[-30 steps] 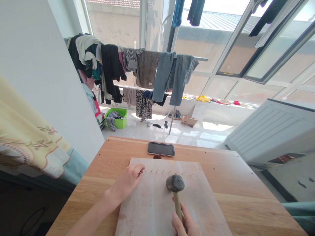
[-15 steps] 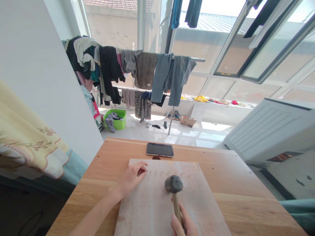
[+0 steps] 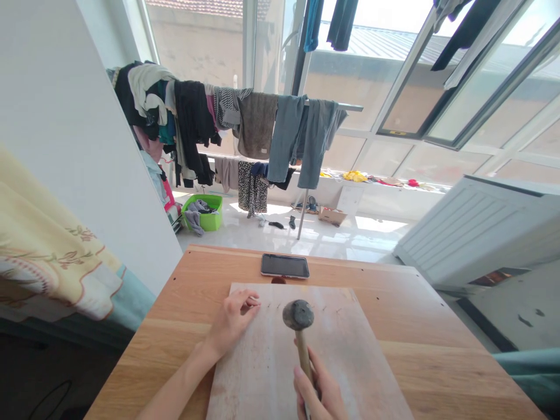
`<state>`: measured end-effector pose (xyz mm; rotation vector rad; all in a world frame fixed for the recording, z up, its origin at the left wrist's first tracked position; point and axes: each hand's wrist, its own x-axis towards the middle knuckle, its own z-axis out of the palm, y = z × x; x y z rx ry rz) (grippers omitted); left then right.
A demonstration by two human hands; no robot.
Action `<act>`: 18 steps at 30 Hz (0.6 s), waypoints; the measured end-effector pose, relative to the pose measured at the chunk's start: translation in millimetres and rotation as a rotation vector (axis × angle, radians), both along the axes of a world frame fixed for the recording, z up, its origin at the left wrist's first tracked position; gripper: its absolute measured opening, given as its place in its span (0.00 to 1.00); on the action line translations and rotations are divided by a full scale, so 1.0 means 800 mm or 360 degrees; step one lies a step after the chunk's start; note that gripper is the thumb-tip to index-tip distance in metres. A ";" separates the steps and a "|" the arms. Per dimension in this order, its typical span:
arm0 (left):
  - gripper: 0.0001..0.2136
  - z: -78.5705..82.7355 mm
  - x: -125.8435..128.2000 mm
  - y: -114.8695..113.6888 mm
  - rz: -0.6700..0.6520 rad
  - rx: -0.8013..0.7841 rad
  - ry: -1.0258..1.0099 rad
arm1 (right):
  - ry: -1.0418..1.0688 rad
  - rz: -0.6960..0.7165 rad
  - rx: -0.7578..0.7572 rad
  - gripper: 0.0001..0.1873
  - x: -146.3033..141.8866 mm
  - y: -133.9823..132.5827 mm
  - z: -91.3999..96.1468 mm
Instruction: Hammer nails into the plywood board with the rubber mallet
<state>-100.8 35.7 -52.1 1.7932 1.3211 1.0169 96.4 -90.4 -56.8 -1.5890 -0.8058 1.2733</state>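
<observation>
My right hand [image 3: 318,389] is wrapped round the wooden handle of a mallet with a dark rounded head [image 3: 298,315]. The mallet is held over a pale wooden board [image 3: 350,361]. Along the board's far part runs a row of several small nails [image 3: 324,308], some leaning; the mallet head hides part of the row. My left hand [image 3: 236,315] rests at the board's far left corner, its thumb and fingertips pinched together beside the left end of the row. What that pinch holds, if anything, is too small to make out.
The board lies on a wooden table [image 3: 437,350]. Beyond it are a phone [image 3: 284,266] and a small dark round object [image 3: 279,280]. Past the table stand a laundry-covered drying rack [image 3: 356,108] and a green basin [image 3: 212,220]. A curtain [image 3: 65,251] hangs at left.
My right hand has moved the mallet a little left and away from me, towards the nails. My left fingers have closed slightly more while staying at the same corner.
</observation>
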 end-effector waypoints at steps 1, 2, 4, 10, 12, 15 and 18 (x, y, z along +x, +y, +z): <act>0.07 0.000 0.000 0.000 -0.0008 -0.0005 -0.0001 | 0.0001 0.0042 0.0013 0.42 -0.005 0.004 0.007; 0.07 -0.001 0.000 0.000 -0.0015 -0.0009 -0.0004 | -0.0008 0.0099 0.0041 0.42 -0.010 0.009 0.015; 0.06 0.000 0.000 0.001 -0.0023 -0.0013 -0.0015 | -0.0029 0.0225 0.0114 0.40 -0.019 0.017 0.029; 0.07 0.009 0.002 0.000 -0.0037 0.0016 0.0000 | 0.0050 0.0482 0.0226 0.35 -0.045 0.036 0.045; 0.07 0.013 0.002 -0.001 -0.0065 0.0028 0.0010 | 0.0073 0.0566 0.0199 0.35 -0.051 0.040 0.043; 0.08 0.014 0.002 -0.001 -0.0097 0.0016 0.0011 | 0.0215 0.0506 0.0147 0.40 -0.052 0.035 0.035; 0.11 0.006 0.000 -0.001 -0.0059 0.0010 0.0058 | 0.0413 0.0287 0.0133 0.44 -0.033 0.017 0.028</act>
